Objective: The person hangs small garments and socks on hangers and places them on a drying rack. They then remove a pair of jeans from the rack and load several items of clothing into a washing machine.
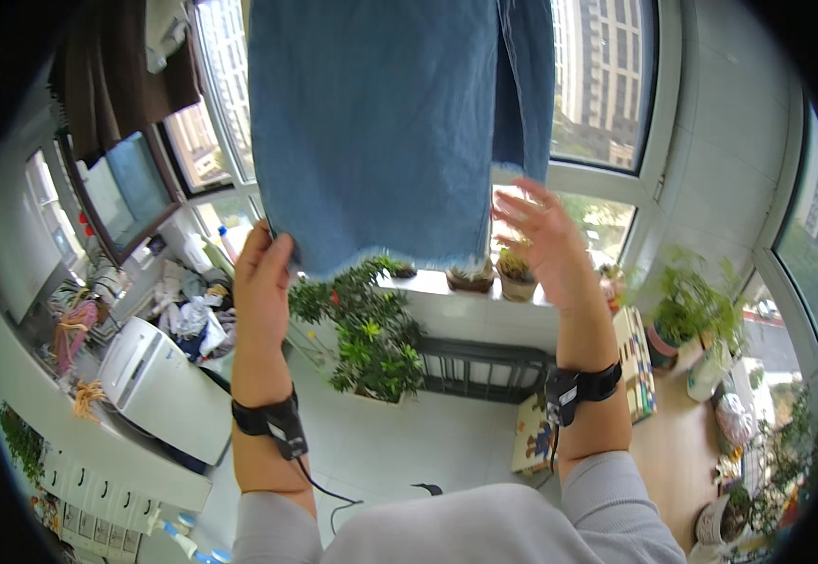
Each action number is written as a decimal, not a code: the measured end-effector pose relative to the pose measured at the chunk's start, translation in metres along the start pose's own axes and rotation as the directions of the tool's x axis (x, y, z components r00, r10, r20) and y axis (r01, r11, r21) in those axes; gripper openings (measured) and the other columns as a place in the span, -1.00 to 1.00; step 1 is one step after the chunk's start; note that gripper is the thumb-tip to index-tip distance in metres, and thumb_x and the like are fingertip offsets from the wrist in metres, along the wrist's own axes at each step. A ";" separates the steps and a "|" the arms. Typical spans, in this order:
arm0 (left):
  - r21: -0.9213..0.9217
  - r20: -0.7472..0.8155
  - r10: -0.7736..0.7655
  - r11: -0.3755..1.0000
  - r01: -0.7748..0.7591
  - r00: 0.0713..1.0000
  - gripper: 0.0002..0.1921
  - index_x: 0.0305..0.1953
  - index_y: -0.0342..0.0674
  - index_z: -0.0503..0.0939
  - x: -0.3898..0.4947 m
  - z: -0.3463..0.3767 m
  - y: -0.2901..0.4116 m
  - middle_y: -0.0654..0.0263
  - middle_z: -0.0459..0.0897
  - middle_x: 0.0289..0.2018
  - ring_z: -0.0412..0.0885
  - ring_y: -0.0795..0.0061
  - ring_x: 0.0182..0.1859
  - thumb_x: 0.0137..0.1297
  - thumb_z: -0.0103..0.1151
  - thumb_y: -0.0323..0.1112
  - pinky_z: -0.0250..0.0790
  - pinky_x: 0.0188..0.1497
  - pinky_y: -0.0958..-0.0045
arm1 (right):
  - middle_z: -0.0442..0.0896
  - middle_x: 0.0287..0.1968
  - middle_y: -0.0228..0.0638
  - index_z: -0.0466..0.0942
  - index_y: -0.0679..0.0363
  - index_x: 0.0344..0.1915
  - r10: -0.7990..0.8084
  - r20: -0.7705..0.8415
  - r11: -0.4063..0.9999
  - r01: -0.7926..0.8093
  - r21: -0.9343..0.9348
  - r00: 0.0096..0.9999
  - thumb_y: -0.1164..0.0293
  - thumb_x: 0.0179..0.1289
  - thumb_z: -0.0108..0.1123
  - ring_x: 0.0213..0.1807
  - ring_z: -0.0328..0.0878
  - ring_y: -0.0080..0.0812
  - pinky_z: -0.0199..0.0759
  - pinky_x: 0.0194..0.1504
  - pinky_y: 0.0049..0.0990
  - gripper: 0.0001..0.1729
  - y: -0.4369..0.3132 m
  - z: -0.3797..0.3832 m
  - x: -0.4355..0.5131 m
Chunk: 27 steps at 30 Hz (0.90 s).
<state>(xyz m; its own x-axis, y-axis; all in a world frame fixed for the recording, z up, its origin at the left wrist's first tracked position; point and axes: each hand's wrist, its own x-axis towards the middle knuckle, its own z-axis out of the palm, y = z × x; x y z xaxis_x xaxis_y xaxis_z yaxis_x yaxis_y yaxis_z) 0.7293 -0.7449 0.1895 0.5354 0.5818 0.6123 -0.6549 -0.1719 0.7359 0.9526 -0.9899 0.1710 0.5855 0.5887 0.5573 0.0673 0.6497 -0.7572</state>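
A pair of blue denim trousers (374,134) with frayed hems hangs down in front of me, its top beyond the upper edge of the view. My left hand (262,271) pinches the lower left corner of the nearer leg between thumb and fingers. Beside the right edge of that leg is my right hand (539,233), fingers spread and slightly blurred, with nothing held in it. The second trouser leg (522,99) hangs behind and to the right, above my right fingertips. Each forearm wears a black strap with a small cabled device.
Potted plants (518,275) line the window sill behind the denim. A leafy shrub (374,338) stands on the floor beside a dark metal rack (483,370). To the left are a white appliance (169,388) and heaped laundry (194,307). Dark brown clothing (120,77) hangs upper left.
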 end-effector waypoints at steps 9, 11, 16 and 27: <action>0.757 -0.105 0.192 0.651 -0.046 0.976 -0.74 -0.14 -0.35 0.59 -0.020 0.002 -0.005 0.41 0.60 -0.39 0.42 0.73 -0.33 0.35 0.16 -0.24 0.29 -0.24 0.60 | 0.50 -0.48 -0.64 0.58 0.13 -0.32 0.174 -0.250 0.960 -0.221 -0.174 0.952 0.41 0.21 0.32 -0.51 0.29 -0.80 0.13 -0.47 -0.76 -0.91 0.041 -0.027 0.043; 0.787 -0.048 0.285 0.601 -0.140 0.957 -0.76 -0.13 -0.37 0.59 -0.024 0.001 -0.014 0.40 0.60 -0.38 0.42 0.71 -0.33 0.37 0.12 -0.28 0.29 -0.25 0.58 | 0.54 -0.44 -0.60 0.56 0.12 -0.33 0.149 -0.160 0.974 -0.173 -0.144 0.976 0.41 0.23 0.30 -0.43 0.38 -0.76 0.26 -0.35 -0.71 -0.91 0.051 -0.036 0.049; 0.633 -0.109 0.278 0.760 -0.149 0.954 -0.77 -0.08 -0.39 0.55 -0.040 0.005 -0.025 0.32 0.63 -0.34 0.55 0.61 -0.39 0.40 0.05 -0.35 0.38 -0.32 0.58 | 0.59 -0.38 -0.54 0.54 0.13 -0.29 0.161 0.019 0.986 -0.162 0.047 0.987 0.45 0.26 0.25 -0.32 0.47 -0.71 0.33 -0.27 -0.66 -0.94 0.062 -0.052 0.054; 0.828 0.309 -0.701 0.531 0.181 0.642 -0.55 0.18 -0.27 0.40 -0.081 0.085 -0.105 0.27 0.63 -0.12 0.58 0.53 -0.06 0.29 0.19 -0.36 0.45 -0.04 0.42 | 0.31 0.22 -0.06 0.26 0.31 0.21 -0.202 -0.720 0.978 0.096 -0.186 0.664 0.03 0.21 0.27 0.19 0.30 -0.28 0.21 0.15 -0.33 -0.24 -0.001 -0.255 0.139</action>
<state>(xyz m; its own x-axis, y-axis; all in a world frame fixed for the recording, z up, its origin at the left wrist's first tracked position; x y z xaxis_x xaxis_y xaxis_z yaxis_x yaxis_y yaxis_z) 0.8004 -0.8415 0.0871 0.9681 0.2482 -0.0334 0.1906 -0.6437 0.7412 1.2402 -1.0311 0.1619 0.9567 -0.0867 0.2778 0.2724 0.6019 -0.7506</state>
